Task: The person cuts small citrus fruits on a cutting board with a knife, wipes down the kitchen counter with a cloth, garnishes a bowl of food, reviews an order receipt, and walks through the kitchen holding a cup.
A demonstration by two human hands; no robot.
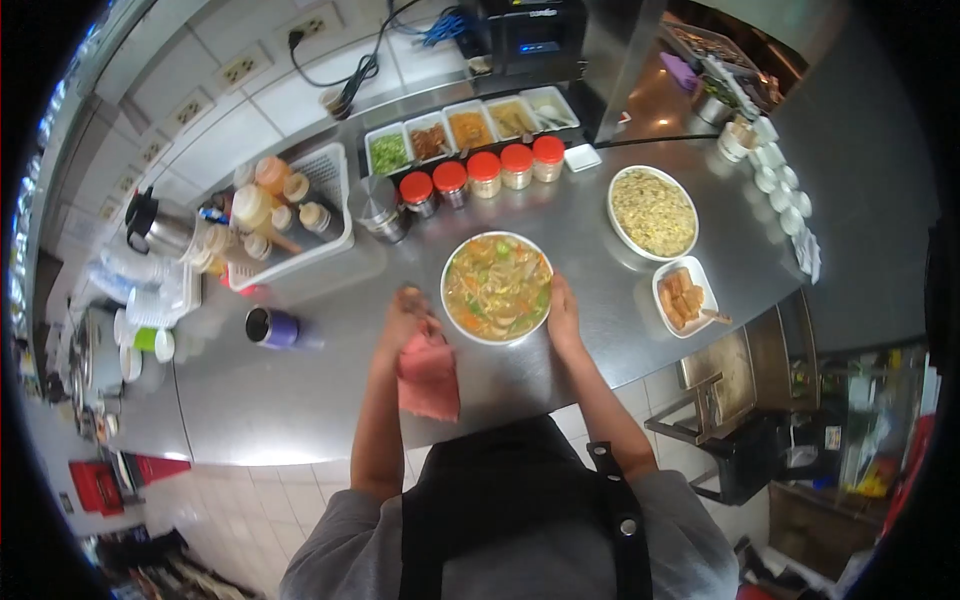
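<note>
On the steel counter in front of me is a round white bowl (pixel 497 341) filled with a vegetable dish in thick, glossy broth. My right hand (pixel 563 318) holds the bowl at its right side, with the fingers along the rim. To the left of the bowl, my left hand (pixel 407 318) is closed around a pinkish-red cloth (pixel 430 380). Most of the cloth hangs below that hand toward the counter's front edge. A small gap separates the left hand from the bowl.
An oval dish of yellowish food (pixel 653 212) and a small dish of fried rolls (pixel 680 298) stand right. Red-lidded jars (pixel 484 170) and topping trays (pixel 470 130) line the back. Leftward are a basket of bottles (pixel 335 190), a metal canister (pixel 378 208) and a purple tumbler (pixel 275 328).
</note>
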